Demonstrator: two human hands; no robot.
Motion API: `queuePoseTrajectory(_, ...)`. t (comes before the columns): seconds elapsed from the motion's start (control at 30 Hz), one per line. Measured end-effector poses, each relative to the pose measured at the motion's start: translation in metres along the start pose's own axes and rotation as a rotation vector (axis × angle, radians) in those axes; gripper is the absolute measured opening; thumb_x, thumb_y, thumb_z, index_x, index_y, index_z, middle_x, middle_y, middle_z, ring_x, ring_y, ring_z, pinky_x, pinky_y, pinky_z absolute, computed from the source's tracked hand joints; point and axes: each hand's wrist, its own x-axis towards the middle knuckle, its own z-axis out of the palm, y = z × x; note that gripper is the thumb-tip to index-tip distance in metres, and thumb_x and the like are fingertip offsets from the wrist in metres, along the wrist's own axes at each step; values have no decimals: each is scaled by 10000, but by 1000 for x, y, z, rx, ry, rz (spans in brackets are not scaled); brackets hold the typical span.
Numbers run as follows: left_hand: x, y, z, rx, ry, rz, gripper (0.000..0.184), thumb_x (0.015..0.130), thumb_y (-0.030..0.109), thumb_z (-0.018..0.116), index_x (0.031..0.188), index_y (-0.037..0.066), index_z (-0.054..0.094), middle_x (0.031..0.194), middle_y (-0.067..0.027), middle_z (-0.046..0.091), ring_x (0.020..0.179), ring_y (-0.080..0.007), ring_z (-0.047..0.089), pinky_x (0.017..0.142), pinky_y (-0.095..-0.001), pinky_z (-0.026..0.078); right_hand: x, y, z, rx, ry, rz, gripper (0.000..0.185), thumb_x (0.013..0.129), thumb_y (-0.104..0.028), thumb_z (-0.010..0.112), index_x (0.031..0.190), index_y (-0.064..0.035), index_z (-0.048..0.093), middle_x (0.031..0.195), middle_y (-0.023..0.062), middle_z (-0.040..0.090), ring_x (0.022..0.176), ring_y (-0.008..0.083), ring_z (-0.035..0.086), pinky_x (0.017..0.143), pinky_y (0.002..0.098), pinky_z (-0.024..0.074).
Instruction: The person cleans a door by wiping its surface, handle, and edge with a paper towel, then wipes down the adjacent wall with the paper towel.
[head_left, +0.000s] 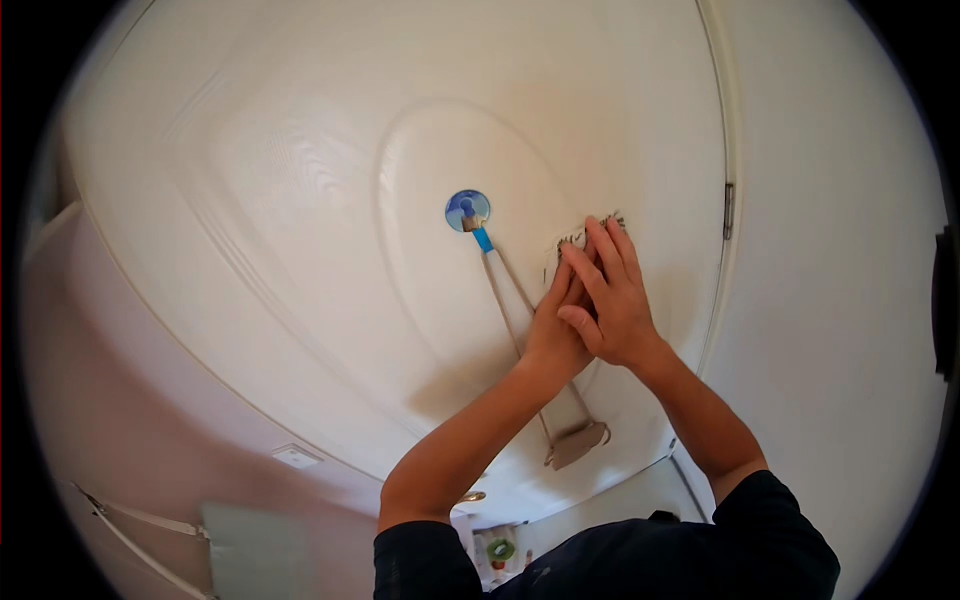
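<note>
A small white piece with dark printed marks, maybe a sticker or a cloth, lies against the white door. My left hand rests on it, fingers stretched upward and partly covered. Over the left hand lies my right hand, its fingers extended flat with the tips on the printed piece and the thumb out to the side. Most of the piece is hidden beneath both hands. Left of them, a round blue hook is fixed to the door. From it hangs a long-strapped beige item, passing behind my left forearm.
A metal hinge sits on the door's right edge. Low down are a door handle and, on the pinkish wall, a white switch plate. A dark object juts in at far right.
</note>
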Motion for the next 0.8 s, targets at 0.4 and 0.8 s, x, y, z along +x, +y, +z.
queuePoseTrajectory(0.4,-8,15,4,-194,-6,-31,708,1013,314,547,1628,13,370,1713,-197,325,1619,-385,209,1320,-539,91,-19,4,-5,36,-110,54,870,1016,-647,532,1578,6,417,1691,273,293,1562,486,262,1258,626,207)
queuePoseTrajectory(0.8,-54,14,10,40,-172,112,666,985,247,575,1606,52,433,1680,-179,384,1609,-357,255,1297,-595,147,-50,-12,4,115,22,126,718,971,-396,707,1506,30,489,1660,278,350,1551,484,296,1252,633,209)
